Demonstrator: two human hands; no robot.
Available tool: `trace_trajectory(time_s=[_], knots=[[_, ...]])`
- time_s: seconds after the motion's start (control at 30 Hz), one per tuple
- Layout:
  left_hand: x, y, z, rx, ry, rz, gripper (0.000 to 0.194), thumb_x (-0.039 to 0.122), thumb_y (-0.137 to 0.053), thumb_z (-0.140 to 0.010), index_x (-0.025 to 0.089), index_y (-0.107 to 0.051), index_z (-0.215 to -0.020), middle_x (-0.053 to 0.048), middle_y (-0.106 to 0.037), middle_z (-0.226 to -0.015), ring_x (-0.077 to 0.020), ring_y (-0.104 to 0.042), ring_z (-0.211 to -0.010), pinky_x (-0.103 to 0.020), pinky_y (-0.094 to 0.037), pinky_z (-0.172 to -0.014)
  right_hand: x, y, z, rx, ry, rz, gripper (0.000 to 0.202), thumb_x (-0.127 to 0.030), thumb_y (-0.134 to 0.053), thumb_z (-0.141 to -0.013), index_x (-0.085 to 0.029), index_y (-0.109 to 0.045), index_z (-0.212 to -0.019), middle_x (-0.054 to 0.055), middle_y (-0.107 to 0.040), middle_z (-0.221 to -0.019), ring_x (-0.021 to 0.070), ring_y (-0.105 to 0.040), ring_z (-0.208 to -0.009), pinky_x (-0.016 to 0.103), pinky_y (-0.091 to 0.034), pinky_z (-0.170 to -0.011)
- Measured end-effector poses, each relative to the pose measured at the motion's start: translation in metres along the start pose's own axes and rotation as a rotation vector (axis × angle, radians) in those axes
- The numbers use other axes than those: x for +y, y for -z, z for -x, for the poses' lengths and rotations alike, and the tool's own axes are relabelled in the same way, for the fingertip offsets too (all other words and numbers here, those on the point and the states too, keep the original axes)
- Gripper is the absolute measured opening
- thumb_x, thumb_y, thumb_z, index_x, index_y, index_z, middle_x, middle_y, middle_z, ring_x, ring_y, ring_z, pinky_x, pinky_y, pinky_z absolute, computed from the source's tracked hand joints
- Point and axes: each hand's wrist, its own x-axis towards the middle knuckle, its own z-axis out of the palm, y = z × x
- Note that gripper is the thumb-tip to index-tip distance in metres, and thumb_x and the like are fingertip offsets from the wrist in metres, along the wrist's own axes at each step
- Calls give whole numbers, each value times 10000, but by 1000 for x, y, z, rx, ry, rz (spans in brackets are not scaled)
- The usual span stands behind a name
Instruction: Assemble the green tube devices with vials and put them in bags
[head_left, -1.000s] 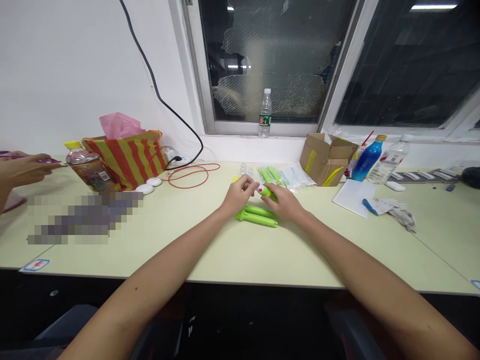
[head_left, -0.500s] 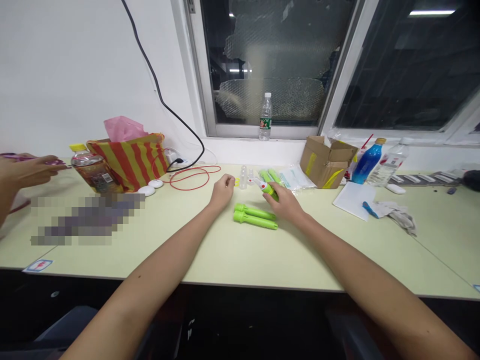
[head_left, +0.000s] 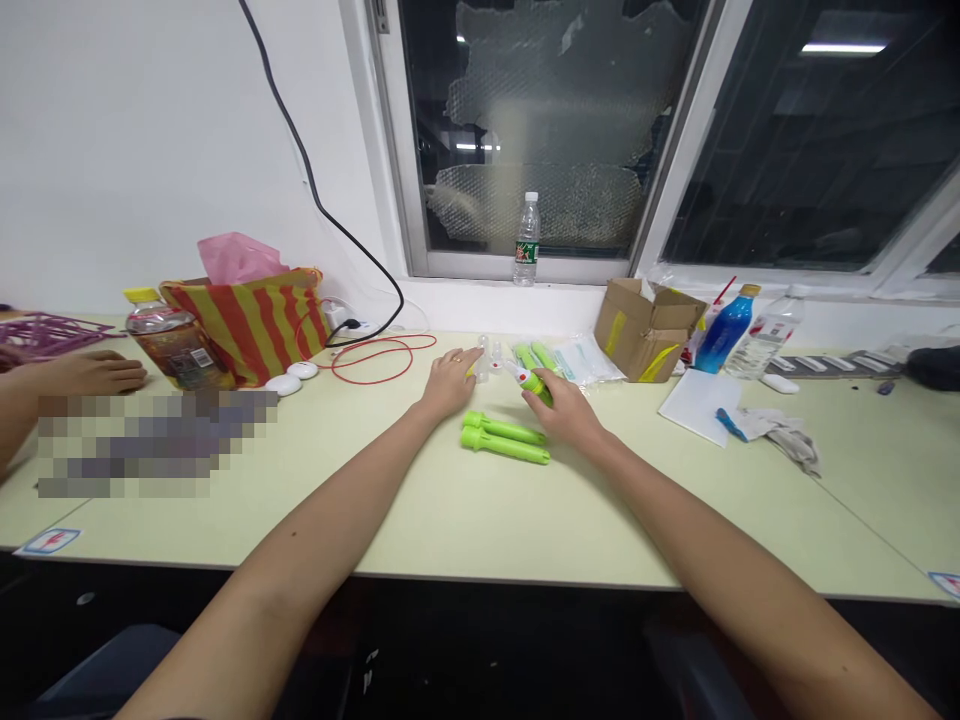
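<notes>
My right hand (head_left: 564, 402) is closed around a green tube (head_left: 535, 386) with a clear tip and a red dot. My left hand (head_left: 453, 383) rests on the table with its fingers spread forward, beside small clear plastic pieces (head_left: 484, 362) and a bit of yellow. Whether its fingertips touch them is unclear. Between my forearms two green tubes (head_left: 510, 452) lie side by side. Behind my right hand are more green tubes (head_left: 534, 355) and a clear plastic packet (head_left: 586, 360).
Another person's hand (head_left: 105, 372) lies at the left near a purple frame (head_left: 52, 335). A tilted bottle (head_left: 180, 345), striped bag (head_left: 259, 325) and red cable (head_left: 373, 360) stand left; a cardboard box (head_left: 646, 330), blue bottle (head_left: 726, 330), white paper (head_left: 701, 405) and glove (head_left: 780, 430) right.
My left hand has opened from a closed pose and reached forward toward the clear pieces. My right hand still holds the green tube. The other person's hand has lowered to the table. The view has shifted slightly.
</notes>
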Motion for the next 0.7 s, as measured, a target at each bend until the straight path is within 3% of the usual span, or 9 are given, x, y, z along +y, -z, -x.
trace_trajectory(time_s=[0.17,0.33,0.47,0.6,0.7], knots=[[1,4,2,87,55,72,368,285,-560,-849,209,-512,-1206,-116,-601,-1255,-285,-499,-1218,-454,-350,-1040,-1,-1,0,-14,-12,0,454,-434,-480,-921,-182,-529,-1296,120,-685,-1083,270,-618,-957,350,-435,-816],[4,10,2,111,141,187,208,274,-523,-879,212,-528,-1078,-91,-647,-1039,-245,-615,-940,-407,-461,-870,-2,0,1,-16,-12,-3,450,-436,-466,-929,-178,-528,-1292,121,-679,-1114,268,-619,-974,347,-435,-826],[13,20,5,241,263,492,236,335,-539,-885,195,-530,-1075,-69,-627,-995,-175,-649,-763,-342,-523,-730,-2,2,1,-26,-25,12,446,-431,-465,-930,-183,-527,-1296,118,-677,-1129,269,-617,-993,342,-432,-834],[38,30,8,351,425,929,326,389,-552,-878,160,-517,-1109,-48,-588,-940,-135,-662,-650,-296,-563,-590,0,1,0,-39,-36,35,448,-418,-485,-921,-182,-530,-1299,121,-675,-1140,271,-616,-1005,342,-431,-843],[59,33,10,367,422,1065,316,387,-562,-873,144,-545,-1073,-45,-591,-904,-135,-661,-635,-298,-577,-568,1,1,0,-39,-39,42,445,-418,-488,-922,-189,-533,-1301,118,-673,-1150,269,-615,-1017,345,-433,-852]])
